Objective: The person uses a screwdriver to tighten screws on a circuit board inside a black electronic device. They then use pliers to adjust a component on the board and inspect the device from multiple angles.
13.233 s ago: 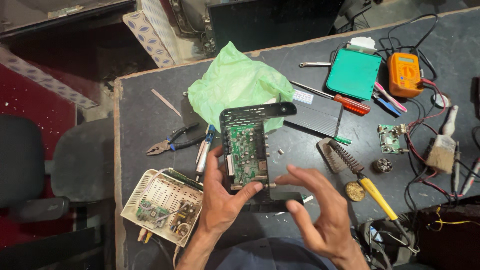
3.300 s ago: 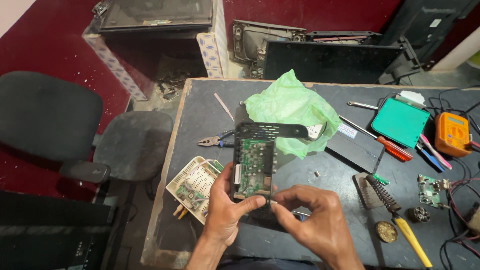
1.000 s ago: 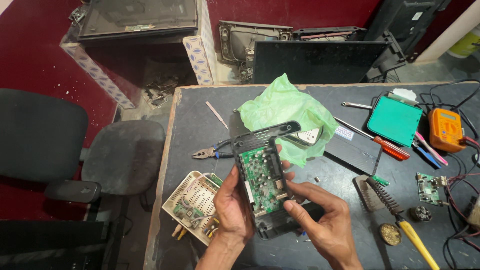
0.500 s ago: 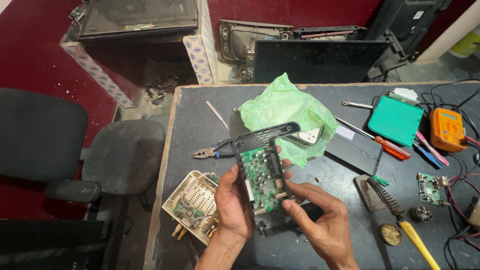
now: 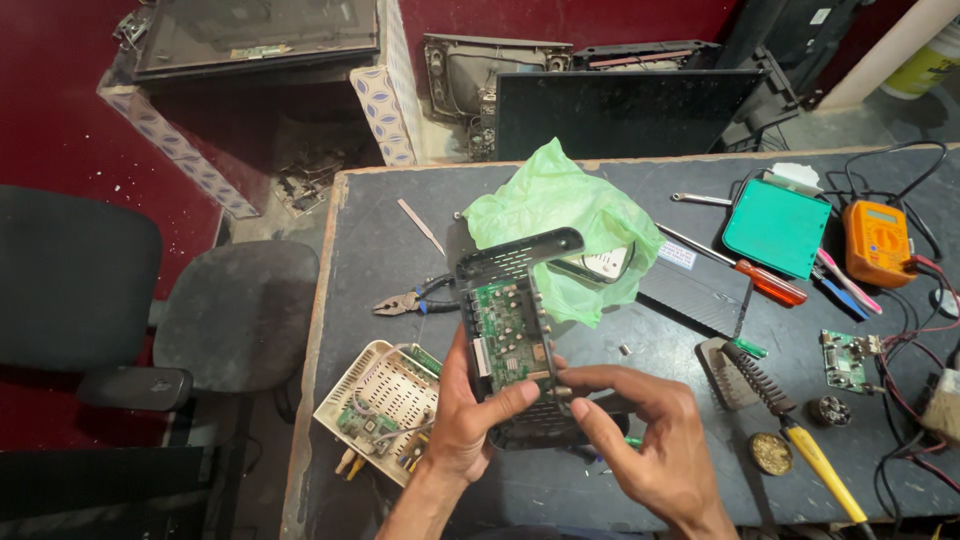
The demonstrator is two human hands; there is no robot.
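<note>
Green board (image 5: 510, 335) in black case (image 5: 520, 265) is held above the table (image 5: 400, 290) near its front edge. Left hand (image 5: 465, 425) is clamped on the case; right hand (image 5: 640, 440) is pinched at the board's lower corner. Bare table lies left. Grip little changed from half a second ago.

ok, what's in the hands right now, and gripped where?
Left hand clasps the black perforated plastic case with its green circuit board at the near left edge; right hand pinches its near right corner.

Head view, steeply down, near workbench (image 5: 400, 230)
</note>
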